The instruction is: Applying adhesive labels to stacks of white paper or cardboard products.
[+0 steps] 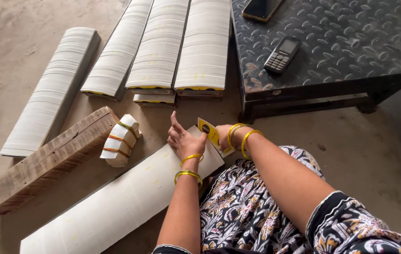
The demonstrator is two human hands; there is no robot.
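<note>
Yellow bangles [189, 174] on both wrists — black-and-white, seemingly floral, patterned garment [238, 211].

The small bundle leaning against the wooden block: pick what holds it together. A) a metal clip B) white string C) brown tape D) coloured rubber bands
D: the small bundle of white sheets leaning against the wooden block has several thin orange and green rubber bands wrapped across it; no string, tape or clip shows on it.

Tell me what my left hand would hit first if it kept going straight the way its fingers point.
Probably the short stack of white sheets lying ahead of your left hand, past a stretch of bare floor; depth is hard to judge.
</note>
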